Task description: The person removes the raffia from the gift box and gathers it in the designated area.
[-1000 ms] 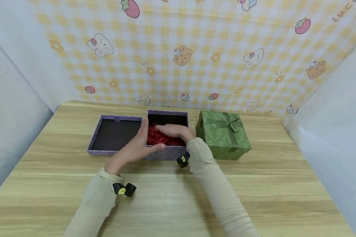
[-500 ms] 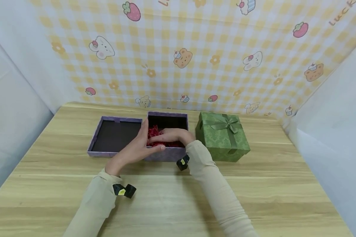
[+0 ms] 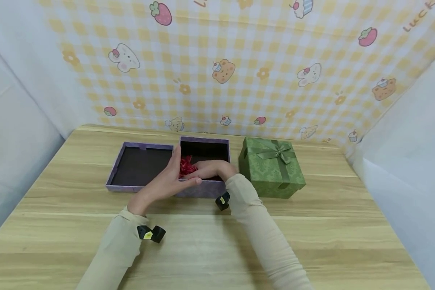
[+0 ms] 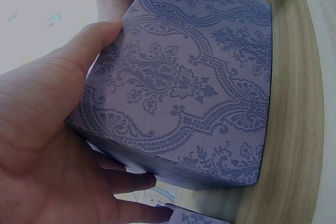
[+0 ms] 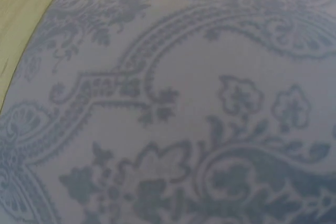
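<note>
A lidless purple patterned gift box [image 3: 205, 189] with a black inside stands near the back of the table. My left hand [image 3: 162, 183] spans its front left corner, thumb along the front wall and straight fingers along the left side. In the left wrist view the thumb tip touches the top edge of the box [image 4: 178, 77]. Inside the box my right hand [image 3: 212, 169] grips a bunched clump of red shredded paper [image 3: 187, 166] near the left wall; its fingertips are partly hidden. The right wrist view is filled by the patterned box wall [image 5: 178, 98].
Left of the box lies its purple lid [image 3: 141, 167], black inside facing up. A green gift box [image 3: 275, 167] with a ribbon bow stands at its right. Behind the wooden table [image 3: 188, 249] hangs a yellow checked cloth [image 3: 203, 44].
My right hand has moved lower in the box and drawn the spread red paper into a clump at the left, baring black bottom at the right. My left hand has stayed in place.
</note>
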The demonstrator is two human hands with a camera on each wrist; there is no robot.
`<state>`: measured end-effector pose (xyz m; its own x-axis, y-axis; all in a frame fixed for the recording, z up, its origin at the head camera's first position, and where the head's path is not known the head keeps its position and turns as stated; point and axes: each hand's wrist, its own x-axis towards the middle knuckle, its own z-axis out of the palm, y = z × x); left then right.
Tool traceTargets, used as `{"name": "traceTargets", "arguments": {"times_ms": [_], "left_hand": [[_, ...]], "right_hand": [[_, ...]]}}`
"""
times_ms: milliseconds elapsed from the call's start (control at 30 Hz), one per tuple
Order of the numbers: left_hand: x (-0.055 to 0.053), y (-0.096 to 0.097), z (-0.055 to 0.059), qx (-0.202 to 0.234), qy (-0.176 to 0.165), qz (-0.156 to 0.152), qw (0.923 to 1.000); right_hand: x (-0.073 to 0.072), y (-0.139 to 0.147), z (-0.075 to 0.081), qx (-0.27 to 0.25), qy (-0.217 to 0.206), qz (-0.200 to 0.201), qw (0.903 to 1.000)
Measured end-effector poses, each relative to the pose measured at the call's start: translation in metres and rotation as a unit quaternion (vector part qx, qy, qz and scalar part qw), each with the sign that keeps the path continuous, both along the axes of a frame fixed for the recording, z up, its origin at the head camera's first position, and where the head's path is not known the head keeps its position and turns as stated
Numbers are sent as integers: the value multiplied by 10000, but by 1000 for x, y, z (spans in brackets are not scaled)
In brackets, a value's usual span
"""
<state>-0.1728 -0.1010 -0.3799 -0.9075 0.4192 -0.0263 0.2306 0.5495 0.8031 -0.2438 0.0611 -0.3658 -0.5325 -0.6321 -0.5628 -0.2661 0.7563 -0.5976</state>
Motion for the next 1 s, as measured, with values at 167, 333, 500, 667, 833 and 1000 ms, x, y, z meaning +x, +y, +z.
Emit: {"name": "traceTargets", "arguments": {"times_ms": [167, 333, 500, 667, 833, 1000], "left_hand": [[1, 0, 1, -18, -11, 18, 10000], [1, -1, 1, 23, -21, 26, 10000], [1, -1, 0, 24, 8, 15, 10000], [0, -1, -1, 39, -19, 26, 10000], [0, -1, -1, 37, 1, 39, 10000], [-1, -1, -2, 73, 4, 22, 10000]], "right_hand": [[1, -2, 1, -17, 8, 89, 10000], [0, 0, 1, -59, 291, 307, 9991], [-2, 1, -2, -239, 549, 577, 9965], [-4, 1, -6, -385, 683, 633, 9949], [-4, 1, -5, -435, 807, 623, 9938], [-4, 2, -5, -459, 832, 562, 9939]]}}
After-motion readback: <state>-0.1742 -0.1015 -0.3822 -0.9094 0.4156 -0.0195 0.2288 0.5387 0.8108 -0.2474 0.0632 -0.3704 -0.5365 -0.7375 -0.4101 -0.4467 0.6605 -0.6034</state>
